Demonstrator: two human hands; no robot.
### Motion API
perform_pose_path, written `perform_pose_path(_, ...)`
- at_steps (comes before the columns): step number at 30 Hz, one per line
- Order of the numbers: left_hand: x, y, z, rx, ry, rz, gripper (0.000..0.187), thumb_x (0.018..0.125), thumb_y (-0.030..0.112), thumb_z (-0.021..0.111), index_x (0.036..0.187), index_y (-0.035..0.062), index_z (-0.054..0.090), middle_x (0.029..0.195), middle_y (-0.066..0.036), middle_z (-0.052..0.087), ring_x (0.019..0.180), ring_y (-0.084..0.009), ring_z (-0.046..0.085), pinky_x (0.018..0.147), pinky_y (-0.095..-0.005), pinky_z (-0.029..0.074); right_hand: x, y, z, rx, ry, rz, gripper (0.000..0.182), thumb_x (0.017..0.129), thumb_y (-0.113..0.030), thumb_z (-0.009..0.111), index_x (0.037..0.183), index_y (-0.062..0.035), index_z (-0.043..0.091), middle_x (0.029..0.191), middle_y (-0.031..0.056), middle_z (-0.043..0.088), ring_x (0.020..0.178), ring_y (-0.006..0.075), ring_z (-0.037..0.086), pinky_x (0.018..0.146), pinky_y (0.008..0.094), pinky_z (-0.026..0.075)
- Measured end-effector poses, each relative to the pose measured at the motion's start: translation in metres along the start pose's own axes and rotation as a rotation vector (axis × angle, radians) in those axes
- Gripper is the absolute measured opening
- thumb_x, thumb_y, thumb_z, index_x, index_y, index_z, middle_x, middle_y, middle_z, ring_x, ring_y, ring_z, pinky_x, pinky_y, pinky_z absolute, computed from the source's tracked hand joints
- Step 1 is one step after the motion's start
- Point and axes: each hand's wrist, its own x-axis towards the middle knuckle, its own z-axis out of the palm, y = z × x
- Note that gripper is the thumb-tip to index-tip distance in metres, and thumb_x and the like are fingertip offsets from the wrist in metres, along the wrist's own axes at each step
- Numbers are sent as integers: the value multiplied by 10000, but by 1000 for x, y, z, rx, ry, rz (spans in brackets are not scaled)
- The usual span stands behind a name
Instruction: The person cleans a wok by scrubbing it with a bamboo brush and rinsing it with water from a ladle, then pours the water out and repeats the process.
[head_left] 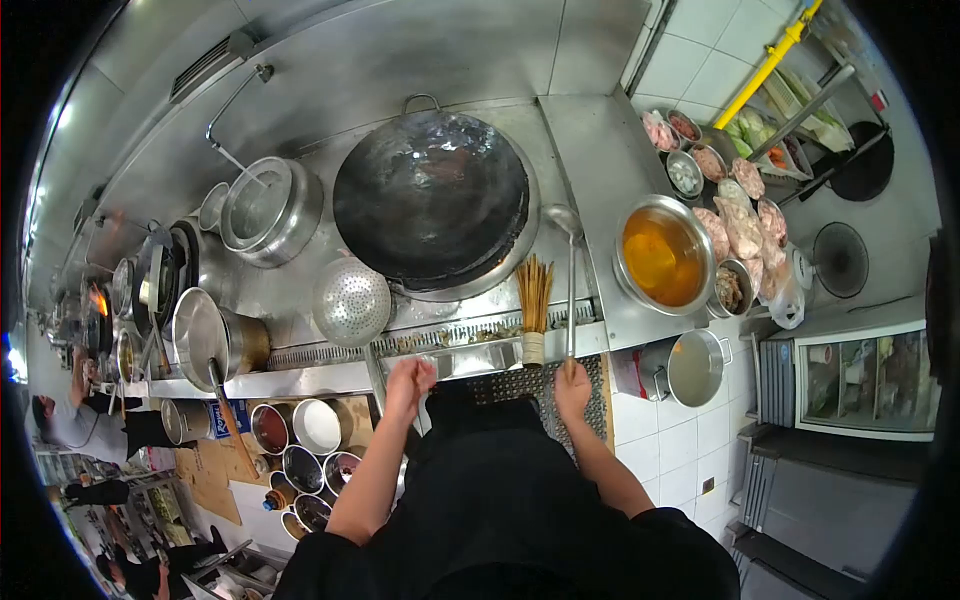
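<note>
- Closed around the butt end of a ladle [571,290] with the right hand [572,388], just off the front edge of the stove [288,304].
- Loosely curled with the left hand [408,385], near the handle of a perforated strainer [352,300]; nothing seen in the fingers, but cannot tell whether fully empty.
- Probably at the step of handling the ladle, either taking up or setting down; cannot tell which.
- Just left of the ladle's shaft, at the stove's front edge: a bamboo brush [535,295].
- Farther in, toward the stove's right edge: the ladle's cup, just beside the wok [430,215]; cannot tell whether resting or raised.
- To move the ladle, likely needing a firm hold and a lift clear of brush and wok rim.
- Beyond the stove's right edge, on the counter [600,150]: a metal bowl [709,255] of amber liquid.
</note>
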Motion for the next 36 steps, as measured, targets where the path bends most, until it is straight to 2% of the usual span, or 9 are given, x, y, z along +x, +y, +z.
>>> perform_pose_path(7, -73, -17, -18, 167, 7, 35, 199, 1086, 251, 547, 1101, 61, 605, 971, -97, 703, 936, -192, 702, 837, -322, 571, -35, -119, -81, -58, -14, -217, 292, 1000, -254, 675, 872, -5, 594, 745, 155, 629, 699, 272, 627, 660, 420, 488)
perform_pose_path(11, -77, -7, -40, 171, -4, 138, 199, 1096, 253, 534, 1092, 60, 583, 972, -77, 695, 934, -161, 685, 850, -315, 561, -28, -210, -67, -129, -317, -414, 236, 994, -203, 666, 1075, 5, 590, 864, 160, 666, 759, 272, 652, 702, 395, 517)
perform_pose_path(14, -72, 1, -52, 153, -9, 238, 223, 1093, 266, 555, 1078, 47, 597, 955, -65, 697, 904, -139, 674, 808, -292, 539, 3, -322, -5, 17, -531, -542, 511, 1002, -132, 626, 1466, 19, 476, 1171, 210, 670, 1043, 220, 672, 892, 350, 524)
perform_pose_path(18, -69, 18, -66, 158, -57, 329, 208, 1104, 241, 525, 1095, 41, 586, 967, -60, 687, 934, -137, 661, 852, -291, 528, 9, -473, 114, 156, -900, -420, 482, 990, -152, 629, 1459, -80, 546, 755, 73, 651, 453, 122, 522, 468, 339, 432)
perform_pose_path(23, -87, 30, -84, 162, 8, 454, 205, 1105, 238, 529, 1077, 41, 582, 973, -55, 677, 925, -130, 650, 854, -287, 523, 33, -538, 312, -106, -703, -951, 340, 916, -180, 627, 1216, -21, 630, 996, 259, 720, 947, 454, 685, 821, 507, 529)
perform_pose_path(29, -135, 23, -109, -9, 307, 500, 190, 1100, 179, 523, 1050, 24, 620, 967, -54, 681, 924, -128, 664, 845, -282, 529, 24, -552, 436, -264, -697, -802, 245, 948, -209, 620, 1020, 25, 614, 941, 242, 723, 852, 419, 706, 767, 487, 572)
perform_pose_path(32, -149, 13, -119, -44, 336, 440, 190, 1099, 180, 526, 1049, 23, 620, 970, -58, 681, 922, -131, 661, 842, -281, 527, 25, -575, 426, 443, -1403, 144, 191, 1022, -171, 544, 898, -29, 573, 765, 67, 623, 548, 148, 574, 501, 308, 472)
perform_pose_path(35, -152, 20, -117, -56, 343, 434, 208, 1104, 198, 519, 1048, 23, 615, 965, -63, 683, 909, -137, 657, 839, -281, 521, 42, -593, 403, 865, -1645, 731, 203, 1029, -156, 533, 864, -39, 552, 691, 10, 527, 508, 106, 522, 471, 284, 437)
perform_pose_path(36, -151, 25, -116, -45, 339, 444, 224, 1108, 216, 514, 1046, 23, 611, 959, -67, 685, 897, -144, 655, 838, -282, 516, 35, -606, 378, 885, -1529, 785, 160, 1031, -140, 534, 1014, 19, 540, 686, -13, 483, 499, 68, 491, 445, 257, 400)
